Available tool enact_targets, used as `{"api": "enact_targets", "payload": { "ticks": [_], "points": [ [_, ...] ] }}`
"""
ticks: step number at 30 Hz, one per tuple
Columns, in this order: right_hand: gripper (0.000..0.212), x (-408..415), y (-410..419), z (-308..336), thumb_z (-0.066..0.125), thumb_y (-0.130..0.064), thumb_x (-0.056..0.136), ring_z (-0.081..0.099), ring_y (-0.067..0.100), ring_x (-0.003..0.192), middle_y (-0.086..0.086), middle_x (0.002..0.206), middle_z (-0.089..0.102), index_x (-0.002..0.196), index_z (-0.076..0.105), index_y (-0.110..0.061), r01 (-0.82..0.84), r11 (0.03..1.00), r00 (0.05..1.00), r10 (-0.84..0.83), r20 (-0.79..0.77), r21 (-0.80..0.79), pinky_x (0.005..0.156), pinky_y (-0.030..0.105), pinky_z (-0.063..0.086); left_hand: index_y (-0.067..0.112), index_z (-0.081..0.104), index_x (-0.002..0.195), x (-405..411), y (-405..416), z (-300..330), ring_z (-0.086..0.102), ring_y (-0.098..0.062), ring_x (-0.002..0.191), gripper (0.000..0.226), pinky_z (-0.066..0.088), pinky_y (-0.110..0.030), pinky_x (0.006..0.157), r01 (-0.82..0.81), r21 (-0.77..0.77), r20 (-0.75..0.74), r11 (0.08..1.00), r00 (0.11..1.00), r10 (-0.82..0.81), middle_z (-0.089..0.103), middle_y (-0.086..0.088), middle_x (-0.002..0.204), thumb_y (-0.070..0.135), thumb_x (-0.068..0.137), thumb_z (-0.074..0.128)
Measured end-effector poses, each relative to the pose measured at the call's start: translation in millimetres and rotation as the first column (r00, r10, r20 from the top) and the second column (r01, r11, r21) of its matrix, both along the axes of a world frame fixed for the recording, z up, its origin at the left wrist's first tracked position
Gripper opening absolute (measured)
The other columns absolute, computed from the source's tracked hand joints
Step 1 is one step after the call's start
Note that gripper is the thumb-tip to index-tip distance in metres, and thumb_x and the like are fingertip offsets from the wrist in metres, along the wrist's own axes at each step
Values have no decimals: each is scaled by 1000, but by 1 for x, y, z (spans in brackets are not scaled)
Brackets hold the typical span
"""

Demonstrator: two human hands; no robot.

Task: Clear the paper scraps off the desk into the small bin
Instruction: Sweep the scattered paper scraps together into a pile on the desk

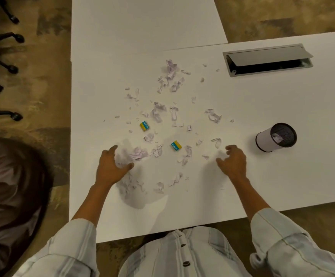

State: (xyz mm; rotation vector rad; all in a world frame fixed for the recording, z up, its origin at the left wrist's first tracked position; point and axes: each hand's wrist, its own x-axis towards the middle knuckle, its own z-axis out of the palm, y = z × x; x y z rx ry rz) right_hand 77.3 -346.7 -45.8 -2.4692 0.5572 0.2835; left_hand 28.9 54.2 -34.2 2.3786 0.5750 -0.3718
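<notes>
Several torn and crumpled white paper scraps [158, 113] lie scattered over the middle of the white desk [282, 176]. My left hand [110, 166] curls its fingers and thumb around a clump of crumpled paper [126, 156] near the front left. My right hand [233, 162] has its fingers curled around a white scrap [221, 155] on the desk. The small round bin [275, 136], white with a dark mesh inside, stands to the right of my right hand and holds a piece of paper.
Two small blue-and-yellow erasers [144, 125] [176, 145] lie among the scraps. A grey cable hatch [268, 59] is open at the back right. Office chair bases [4, 66] stand on the carpet at left. Another person's head [8, 186] is at the left edge.
</notes>
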Motion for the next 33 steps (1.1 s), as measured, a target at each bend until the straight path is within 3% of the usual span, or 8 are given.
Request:
{"api": "enact_targets", "payload": {
  "ticks": [5,10,15,19,23,25,28,33],
  "points": [
    [50,1,0,-8,74,-12,72,62,33,101,19,112,63,117,57,-1,-37,999,990,35,-138,-16,84,31,49,9,38,137,-25,4,-10,52,-39,121,94,47,-46,97,-64,61,-284,996,956,79,51,-22,131,44,64,85],
    [38,9,62,-7,69,-3,71,64,21,81,13,93,69,108,63,-2,-152,967,982,172,-81,203,87,33,55,14,53,121,-17,-18,-5,63,-29,100,68,53,-37,84,-140,-181,-204,974,974,102,63,-9,105,40,66,85],
    [33,8,68,5,74,-8,72,67,13,78,2,94,69,104,67,-12,-136,910,981,180,-79,393,67,10,49,15,55,121,-9,-31,6,66,-30,99,60,59,-45,85,-264,-462,-110,847,964,241,62,-11,112,32,71,84],
    [35,-15,6,10,81,-23,67,65,15,80,-2,85,69,98,67,-16,-26,988,990,46,-133,151,76,21,47,15,54,120,-29,-15,12,64,-22,89,66,52,-28,72,-298,-209,-35,931,954,297,64,-11,109,42,68,83],
    [50,-56,-39,6,85,-30,65,61,21,87,6,103,65,106,61,-15,-126,992,849,101,-518,-13,74,27,46,5,41,133,-66,-3,1,59,-37,112,90,52,-43,90,-174,56,-386,983,904,182,56,-21,129,49,66,82],
    [47,-68,-33,1,84,-25,65,58,20,81,9,103,66,104,62,-12,-115,993,849,95,-521,-6,71,27,46,5,37,134,-77,-9,-4,65,-37,101,92,58,-43,81,-223,-5,-491,975,850,192,57,-22,126,45,65,85],
    [40,-66,-1,-2,82,-19,65,59,19,80,9,98,69,100,65,-9,-30,998,909,49,-414,52,74,24,46,7,43,122,-71,-25,-5,72,-30,74,79,61,-37,66,-379,-139,-468,915,839,277,66,-22,105,34,63,88],
    [33,-40,69,-4,82,-17,62,65,19,83,8,91,72,93,70,-9,127,956,948,-40,-316,263,73,20,44,5,50,115,-36,-52,-5,75,-29,76,70,62,-35,66,-512,-398,-445,761,834,328,71,-21,93,22,60,90]
  ]
}}
